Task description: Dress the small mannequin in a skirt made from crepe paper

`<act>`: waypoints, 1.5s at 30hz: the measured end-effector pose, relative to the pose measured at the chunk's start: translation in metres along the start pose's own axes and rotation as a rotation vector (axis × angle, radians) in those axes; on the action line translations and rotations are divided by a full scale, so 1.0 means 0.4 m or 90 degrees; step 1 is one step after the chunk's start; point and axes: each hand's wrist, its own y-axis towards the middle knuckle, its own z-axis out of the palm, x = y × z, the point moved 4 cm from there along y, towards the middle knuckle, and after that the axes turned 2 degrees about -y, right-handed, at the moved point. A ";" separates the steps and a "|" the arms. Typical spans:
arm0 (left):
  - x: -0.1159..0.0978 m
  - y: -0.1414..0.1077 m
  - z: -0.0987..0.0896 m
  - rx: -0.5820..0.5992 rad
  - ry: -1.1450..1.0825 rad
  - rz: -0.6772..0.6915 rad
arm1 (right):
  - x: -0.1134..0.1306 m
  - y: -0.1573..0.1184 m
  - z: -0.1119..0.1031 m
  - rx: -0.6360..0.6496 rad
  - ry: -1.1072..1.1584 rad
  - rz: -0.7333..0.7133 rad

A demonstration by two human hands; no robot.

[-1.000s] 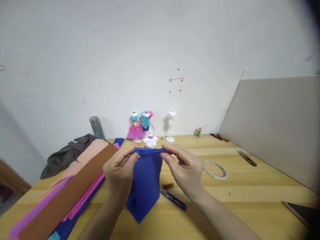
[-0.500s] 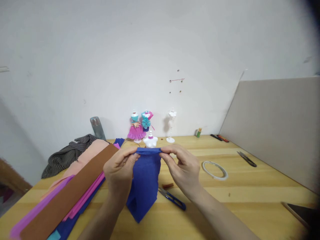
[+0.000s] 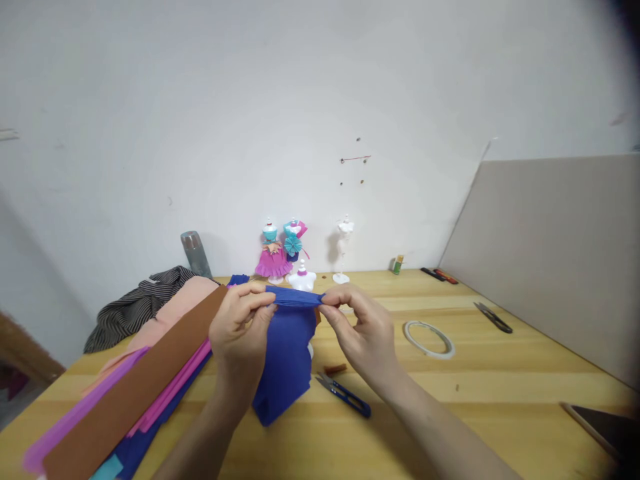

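Observation:
A piece of blue crepe paper (image 3: 286, 363) hangs in front of me, its upper edge gathered into narrow folds and stretched between my hands. At the left end of that edge, my left hand (image 3: 243, 333) pinches the folds between thumb and fingers. The right end is pinched by my right hand (image 3: 361, 333). Just behind the folded edge shows a small white mannequin bust (image 3: 302, 277) with a purple neck band; its lower part is mostly hidden by the paper. Thread snips (image 3: 344, 395) with blue handles lie on the table below my right hand.
Brown, pink and blue crepe sheets (image 3: 135, 393) lie at left beside a striped cloth (image 3: 135, 310) and a bottle (image 3: 196, 255). Dressed mini mannequins (image 3: 273, 257) and a bare one (image 3: 345, 233) stand by the wall. At right are a tape roll (image 3: 429, 339) and black snips (image 3: 494, 317).
The paper's folded band looks wider at the left and now slants down to the right. The hanging part has swung slightly left and up. Both hands keep their pinch.

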 end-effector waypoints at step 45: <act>0.030 0.002 0.018 0.217 -0.180 -0.362 | -0.016 0.000 -0.012 -0.004 0.083 0.115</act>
